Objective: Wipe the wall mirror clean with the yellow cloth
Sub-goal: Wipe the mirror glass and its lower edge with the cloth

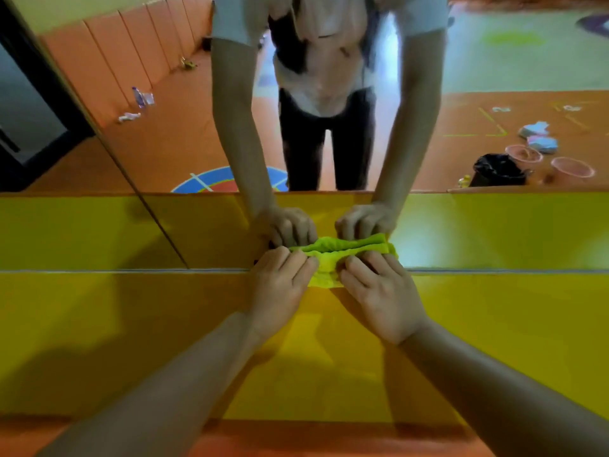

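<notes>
2 hands on yellow cloth, mirror edge

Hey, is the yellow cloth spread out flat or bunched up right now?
Bunched up: the yellow cloth is crumpled into ridges between the left hand and right hand, against the mirror near its lower edge.

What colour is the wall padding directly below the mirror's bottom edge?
Yellow; the wall padding shows best in the head view, the only one.
</notes>
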{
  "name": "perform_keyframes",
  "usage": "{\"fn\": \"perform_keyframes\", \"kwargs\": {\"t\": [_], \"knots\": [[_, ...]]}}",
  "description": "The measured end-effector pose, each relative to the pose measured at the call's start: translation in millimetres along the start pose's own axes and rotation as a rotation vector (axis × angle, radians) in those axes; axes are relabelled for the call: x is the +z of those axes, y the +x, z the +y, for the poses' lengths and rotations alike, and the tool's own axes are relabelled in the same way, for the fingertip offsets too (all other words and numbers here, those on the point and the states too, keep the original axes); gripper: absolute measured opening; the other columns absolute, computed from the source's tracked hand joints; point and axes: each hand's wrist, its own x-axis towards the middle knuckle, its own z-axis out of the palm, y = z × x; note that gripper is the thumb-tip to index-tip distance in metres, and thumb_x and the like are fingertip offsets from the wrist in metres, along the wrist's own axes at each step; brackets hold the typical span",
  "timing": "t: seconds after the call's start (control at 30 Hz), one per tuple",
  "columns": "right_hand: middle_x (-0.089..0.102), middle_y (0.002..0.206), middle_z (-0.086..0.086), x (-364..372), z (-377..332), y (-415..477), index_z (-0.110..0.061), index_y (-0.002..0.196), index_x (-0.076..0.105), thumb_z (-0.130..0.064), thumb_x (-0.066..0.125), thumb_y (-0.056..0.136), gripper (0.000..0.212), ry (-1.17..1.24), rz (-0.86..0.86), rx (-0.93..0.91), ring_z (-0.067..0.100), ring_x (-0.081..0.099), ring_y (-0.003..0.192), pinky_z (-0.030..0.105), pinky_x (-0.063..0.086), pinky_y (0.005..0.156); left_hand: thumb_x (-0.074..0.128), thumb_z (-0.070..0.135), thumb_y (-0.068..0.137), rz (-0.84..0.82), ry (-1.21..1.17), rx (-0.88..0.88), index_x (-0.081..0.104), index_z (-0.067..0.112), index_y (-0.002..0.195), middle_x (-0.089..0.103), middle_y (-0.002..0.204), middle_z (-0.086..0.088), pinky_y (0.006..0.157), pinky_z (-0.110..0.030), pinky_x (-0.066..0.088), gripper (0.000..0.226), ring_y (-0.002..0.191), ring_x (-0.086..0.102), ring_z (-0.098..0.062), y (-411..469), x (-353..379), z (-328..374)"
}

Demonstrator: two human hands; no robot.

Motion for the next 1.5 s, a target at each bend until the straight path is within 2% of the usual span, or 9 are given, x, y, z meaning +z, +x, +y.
{"fn": "perform_keyframes", "kwargs": {"t": [0.33,0.47,0.57,0.7,0.8,1.03,1.17,1.33,1.5], "knots": [[0.061,0.095,0.004,-21.9,12.5,0.9,-0.012,0.099,0.066,-0.019,0.05,0.091,0.019,0.01,-0.084,0.015,0.027,0.052,0.079,0.04,0.049,0.063,0.077,0.015,0.082,-0.161,0.012,0.006,0.068,0.011,0.1,0.056,0.084,-0.006,0.065,-0.04,0.041,0.021,0.077,0.052,-0.029,21.0,-18.9,20.7],[0.06,0.101,0.004,-31.2,43.8,-31.2,-0.013,0.104,0.061,-0.02,0.052,0.092,0.017,-0.073,-0.12,0.026,0.028,0.049,0.083,0.041,0.049,0.064,0.062,0.008,0.093,-0.134,0.036,0.059,0.062,0.011,0.095,0.052,0.084,-0.007,0.068,-0.04,0.042,0.004,0.077,0.05,-0.028,46.4,-12.7,58.7],[0.058,0.095,0.005,-37.4,51.1,-33.1,-0.014,0.104,0.055,-0.02,0.05,0.092,0.014,-0.106,-0.138,0.037,0.028,0.049,0.082,0.041,0.046,0.065,0.053,0.008,0.098,-0.118,0.115,0.061,0.059,0.014,0.095,0.052,0.084,-0.007,0.071,-0.042,0.044,0.009,0.077,0.052,-0.029,53.9,-11.0,70.7],[0.056,0.093,0.005,-57.5,50.6,-14.2,-0.016,0.1,0.052,-0.021,0.053,0.093,0.009,-0.106,-0.123,0.057,0.029,0.051,0.082,0.041,0.04,0.068,0.056,0.007,0.095,-0.128,0.148,0.092,0.057,0.016,0.093,0.05,0.084,-0.007,0.074,-0.044,0.041,0.009,0.076,0.051,-0.03,68.9,-28.1,64.1],[0.055,0.094,0.004,-91.7,65.3,11.7,-0.017,0.1,0.053,-0.019,0.058,0.094,0.008,-0.099,-0.096,0.07,0.029,0.052,0.081,0.042,0.04,0.068,0.053,0.004,0.093,-0.106,0.132,0.086,0.058,0.014,0.095,0.05,0.085,-0.009,0.075,-0.045,0.04,0.011,0.077,0.051,-0.031,103.6,-58.6,55.2],[0.055,0.087,0.003,-206.0,115.8,110.6,-0.018,0.096,0.05,-0.015,0.047,0.097,0.004,-0.13,0.056,-0.02,0.028,0.052,0.076,0.042,0.041,0.065,0.053,0.008,0.093,0.011,0.177,0.097,0.064,0.017,0.094,0.055,0.084,-0.009,0.075,-0.045,0.039,0.015,0.075,0.055,-0.03,226.9,-161.1,27.5],[0.054,0.089,0.002,-272.9,148.0,173.5,-0.019,0.094,0.051,-0.018,0.049,0.097,0.003,-0.168,0.141,-0.074,0.028,0.052,0.076,0.043,0.046,0.065,0.048,0.014,0.087,0.016,0.192,0.151,0.06,0.018,0.103,0.056,0.093,-0.01,0.079,-0.045,0.036,0.02,0.08,0.054,-0.032,296.1,-226.4,6.9],[0.053,0.089,0.001,-352.3,186.4,245.5,-0.02,0.096,0.051,-0.018,0.051,0.096,0.002,-0.199,0.23,-0.128,0.028,0.051,0.076,0.044,0.049,0.067,0.044,0.012,0.091,0.107,0.21,0.166,0.058,0.021,0.102,0.056,0.091,-0.005,0.075,-0.044,0.037,0.02,0.079,0.052,-0.03,382.0,-304.5,-11.6],[0.051,0.088,-0.002,-420.7,219.9,306.3,-0.022,0.096,0.048,-0.013,0.055,0.084,0.017,-0.228,0.308,-0.115,0.026,0.049,0.076,0.042,0.048,0.066,0.045,0.012,0.089,0.216,0.235,0.199,0.057,0.025,0.101,0.055,0.09,-0.003,0.074,-0.043,0.037,0.021,0.078,0.051,-0.028,461.9,-364.4,-31.7]]}}
